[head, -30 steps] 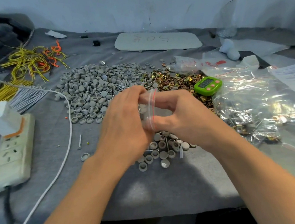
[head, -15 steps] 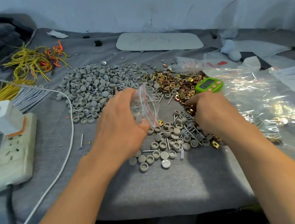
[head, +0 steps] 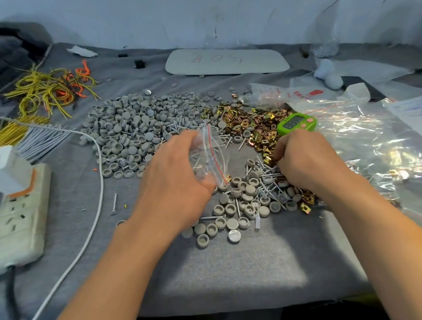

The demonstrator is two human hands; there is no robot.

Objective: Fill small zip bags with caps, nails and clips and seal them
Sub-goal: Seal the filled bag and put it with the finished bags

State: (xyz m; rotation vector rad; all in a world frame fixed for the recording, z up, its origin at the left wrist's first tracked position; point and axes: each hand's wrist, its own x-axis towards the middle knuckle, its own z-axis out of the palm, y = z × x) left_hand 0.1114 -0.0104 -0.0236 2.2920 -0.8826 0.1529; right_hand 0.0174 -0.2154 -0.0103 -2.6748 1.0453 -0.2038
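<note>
Nearest me, the grey felt bench cloth is giving a soft nap, so parts aren't rolling. I'm gripping one small zip bag in my left hand, fingers curled round the clear crinkly film with the red zip strip facing the other hand. The mouth is looking unsealed, and the contents are too faint to call. My right hand is digging knuckles-up into the mixed heap just beside it. Its fingers are curled down with the tips hidden, so I can't tell if they're pinching anything. I'm judging this bag to be at the fill stage, with the seal not done, and I'm not seeing any finished small bag I can confirm. Between and below the hands a working pile of caps is lying: round matte grey plastic cups, some rim-up, some dome-up. They're tangling with nails, thin bright steel shanks with flat heads. Past the right hand the clips are heaping up, folded brassy sheet metal, shiny and sharp-edged, with a green timer sitting at their far edge. Left of that the bulk cap heap is spreading wide, so there's plenty of stock to bag. On the right, big glossy poly bags are covering more brassy parts. Far back, a flat white board is lying by the wall.
</note>
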